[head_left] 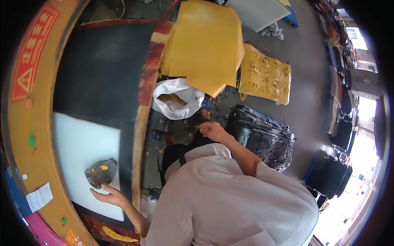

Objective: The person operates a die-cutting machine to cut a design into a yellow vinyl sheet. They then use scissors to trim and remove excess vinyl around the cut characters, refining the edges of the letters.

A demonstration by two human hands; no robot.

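A dark grey cutting die [97, 178], with small yellow pieces [104, 167] showing inside its outline, lies on a white board [74, 143], near the board's edge on the person's side. The left hand [106, 195] is at the die's near edge, palm turned up, thumb and fingers spread wide with nothing between them; whether the thumb touches the die I cannot tell. Beneath the board is a black work surface [104, 69], edged by a worn wooden strip [140, 143]. The right hand [213, 130] is well apart from the die, in front of the body, its fingers drawn narrow; a yellowish bit shows by their tips, but I cannot tell whether they hold it. Beyond that hand, an open white sack [160, 101] stands beside a stack of smooth yellow sheets [207, 37], with cut-out yellow sheets [264, 76] farther right. A bundle of black cut sheets [269, 145] sits near the right forearm. Left of the board runs a yellow machine beam [46, 143] bearing a red warning sign [36, 53].
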